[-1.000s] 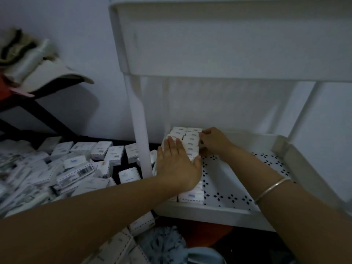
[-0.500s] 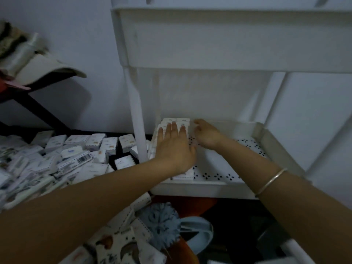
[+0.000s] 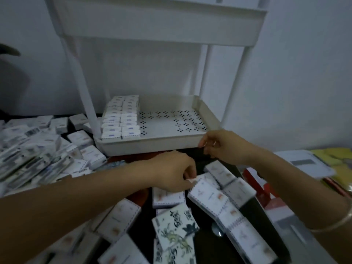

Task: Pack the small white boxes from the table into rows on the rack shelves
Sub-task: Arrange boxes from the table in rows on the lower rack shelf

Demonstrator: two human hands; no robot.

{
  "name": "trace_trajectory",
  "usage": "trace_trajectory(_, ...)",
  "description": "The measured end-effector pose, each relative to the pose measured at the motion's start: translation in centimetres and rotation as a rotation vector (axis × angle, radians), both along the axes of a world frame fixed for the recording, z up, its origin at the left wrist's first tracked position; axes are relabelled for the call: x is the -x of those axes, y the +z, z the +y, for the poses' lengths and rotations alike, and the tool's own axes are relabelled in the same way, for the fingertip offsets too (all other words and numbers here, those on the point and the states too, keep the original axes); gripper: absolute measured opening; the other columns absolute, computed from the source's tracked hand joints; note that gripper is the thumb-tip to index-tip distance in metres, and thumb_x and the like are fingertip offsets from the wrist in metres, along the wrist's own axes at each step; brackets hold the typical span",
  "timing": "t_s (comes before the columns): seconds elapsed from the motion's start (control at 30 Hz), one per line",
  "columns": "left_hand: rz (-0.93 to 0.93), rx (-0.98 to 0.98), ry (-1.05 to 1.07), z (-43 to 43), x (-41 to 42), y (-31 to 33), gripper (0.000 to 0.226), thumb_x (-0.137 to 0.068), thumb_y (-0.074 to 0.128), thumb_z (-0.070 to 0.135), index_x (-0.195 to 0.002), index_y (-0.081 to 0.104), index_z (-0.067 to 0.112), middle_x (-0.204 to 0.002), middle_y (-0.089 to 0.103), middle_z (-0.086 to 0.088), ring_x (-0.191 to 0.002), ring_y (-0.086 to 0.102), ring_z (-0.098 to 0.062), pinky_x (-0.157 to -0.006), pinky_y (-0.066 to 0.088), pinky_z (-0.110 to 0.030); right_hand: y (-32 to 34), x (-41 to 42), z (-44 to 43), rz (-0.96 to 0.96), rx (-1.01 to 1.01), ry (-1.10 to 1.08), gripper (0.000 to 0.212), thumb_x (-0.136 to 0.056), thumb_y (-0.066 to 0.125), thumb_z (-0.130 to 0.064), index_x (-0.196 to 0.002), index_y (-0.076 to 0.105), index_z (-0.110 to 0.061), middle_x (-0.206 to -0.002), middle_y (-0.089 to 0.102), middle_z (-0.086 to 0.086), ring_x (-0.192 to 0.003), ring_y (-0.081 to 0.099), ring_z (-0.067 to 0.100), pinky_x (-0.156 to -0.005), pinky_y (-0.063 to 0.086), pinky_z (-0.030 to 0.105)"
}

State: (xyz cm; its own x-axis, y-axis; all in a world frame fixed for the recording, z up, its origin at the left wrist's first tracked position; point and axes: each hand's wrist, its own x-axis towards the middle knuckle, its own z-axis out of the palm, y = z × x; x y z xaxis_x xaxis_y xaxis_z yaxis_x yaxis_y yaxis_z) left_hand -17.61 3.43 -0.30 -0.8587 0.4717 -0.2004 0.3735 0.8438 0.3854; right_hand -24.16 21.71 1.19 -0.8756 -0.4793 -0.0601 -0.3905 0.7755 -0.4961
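Note:
Two rows of small white boxes (image 3: pixel 122 119) fill the left side of the white rack's lower shelf (image 3: pixel 152 146); the rest of its perforated floor is bare. Both hands are out of the shelf, over the dark table. My left hand (image 3: pixel 174 171) reaches down with curled fingers and pinches the corner of a loose white box (image 3: pixel 208 196). My right hand (image 3: pixel 219 145) hovers just in front of the shelf's front rim, fingers loosely curled, holding nothing. More loose boxes (image 3: pixel 221 170) lie under and around the hands.
A big heap of white boxes (image 3: pixel 38 149) covers the table at left. A box with ink-style artwork (image 3: pixel 175 225) lies near the front. A red packet (image 3: pixel 266 193), yellow sheets (image 3: pixel 333 155) and a white flat item (image 3: pixel 304 162) sit at right. The rack's upper shelf (image 3: pixel 152 21) overhangs.
Both hands have pulled back out of the lower shelf, where they pressed on the rows, and come down over the table. The left hand now pinches a loose box. The view tilted downward.

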Motion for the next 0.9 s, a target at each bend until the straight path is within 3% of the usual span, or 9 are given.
trace_trajectory(0.07, -0.022, -0.026, 0.025, -0.5, -0.8, 0.0, 0.032, -0.089, 0.064, 0.036, -0.118, 0.063, 0.022, -0.114, 0.065, 0.01, -0.095, 0.061, -0.002, -0.077, 0.048, -0.014, -0.4, -2.0, 0.7, -0.004, -0.023, 0.023, 0.012, -0.093, 0.06, -0.019, -0.1, 0.065, -0.027, -0.092, 0.065, -0.012, -0.084, 0.061, 0.003, -0.078, 0.049, 0.02)
trace_trajectory(0.27, 0.06, -0.093, 0.069, -0.5, -2.3, -0.6, 0.032, -0.092, 0.061, 0.028, -0.123, 0.058, 0.029, -0.12, 0.058, 0.012, -0.105, 0.057, -0.006, -0.087, 0.049, -0.024, -1.0, -6.5, 1.3, 0.087, -0.132, 0.091, 0.012, -0.097, 0.05, -0.036, -0.105, 0.059, -0.037, -0.096, 0.056, -0.022, -0.087, 0.055, -0.002, -0.073, 0.044, 0.016)
trace_trajectory(0.4, 0.09, -0.102, 0.151, 0.6, -1.0, -1.6, 0.034, -0.095, 0.055, 0.021, -0.129, 0.055, 0.022, -0.126, 0.06, 0.005, -0.109, 0.057, -0.012, -0.096, 0.048, -0.031, -1.5, -8.2, 1.6, 0.048, -0.235, 0.095, 0.042, -0.087, 0.057, -0.057, -0.122, 0.053, -0.035, -0.111, 0.057, -0.014, -0.088, 0.055, 0.001, -0.075, 0.049, 0.023)
trace_trajectory(0.47, 0.099, -0.081, 0.195, 1.3, -0.1, -2.2, 0.038, -0.094, 0.059, 0.033, -0.129, 0.055, 0.021, -0.124, 0.062, 0.003, -0.106, 0.058, -0.013, -0.094, 0.049, -0.034, -1.9, -8.7, 1.9, 0.001, -0.28, 0.121, 0.064, -0.076, 0.066, -0.064, -0.131, 0.047, -0.035, -0.122, 0.054, -0.013, -0.098, 0.053, 0.003, -0.083, 0.049, 0.026)
trace_trajectory(0.53, 0.095, -0.032, 0.218, 1.8, 0.6, -2.6, 0.048, -0.088, 0.064, 0.045, -0.129, 0.057, 0.019, -0.121, 0.063, 0.004, -0.103, 0.059, -0.012, -0.091, 0.051, -0.032, -2.3, -8.9, 2.0, -0.014, -0.284, 0.137, 0.074, -0.071, 0.071, -0.063, -0.134, 0.043, -0.036, -0.128, 0.051, -0.014, -0.104, 0.049, 0.004, -0.085, 0.046, 0.025)
trace_trajectory(0.6, 0.045, -0.046, 0.236, 1.8, 1.1, -2.7, 0.047, -0.084, 0.068, 0.048, -0.122, 0.065, 0.019, -0.115, 0.067, 0.006, -0.101, 0.061, -0.011, -0.09, 0.052, -0.03, -2.7, -8.8, 2.1, -0.032, -0.214, 0.125, 0.07, -0.071, 0.073, -0.06, -0.131, 0.044, -0.038, -0.128, 0.051, -0.015, -0.102, 0.047, 0.001, -0.081, 0.044, 0.021)
trace_trajectory(0.7, -0.043, -0.163, 0.274, 1.4, 1.7, -2.8, 0.019, -0.084, 0.072, 0.034, -0.099, 0.076, 0.023, -0.098, 0.071, 0.01, -0.091, 0.064, -0.007, -0.081, 0.053, -0.024, -3.0, -8.6, 2.6, -0.087, -0.058, 0.112, 0.061, -0.073, 0.076, -0.052, -0.123, 0.042, -0.046, -0.12, 0.051, -0.021, -0.097, 0.051, 0.0, -0.073, 0.047, 0.017)
trace_trajectory(0.77, -0.058, -0.204, 0.303, 1.2, 1.9, -3.0, 0.015, -0.084, 0.072, 0.023, -0.098, 0.075, 0.021, -0.095, 0.07, 0.009, -0.09, 0.064, -0.008, -0.075, 0.051, -0.021, -2.8, -8.4, 2.8, -0.115, 0.084, 0.118, 0.055, -0.076, 0.076, -0.046, -0.119, 0.042, -0.048, -0.113, 0.051, -0.025, -0.095, 0.056, -0.001, -0.068, 0.053, 0.018)
trace_trajectory(0.9, -0.048, -0.337, 0.406, 0.8, 2.3, -3.3, 0.016, -0.085, 0.068, 0.013, -0.101, 0.071, 0.015, -0.095, 0.07, 0.001, -0.091, 0.065, -0.013, -0.081, 0.054, -0.026, -2.7, -7.5, 2.5, -0.145, 0.379, 0.098, 0.04, -0.085, 0.071, -0.035, -0.12, 0.053, -0.04, -0.109, 0.061, -0.022, -0.097, 0.06, -0.006, -0.077, 0.056, 0.022)
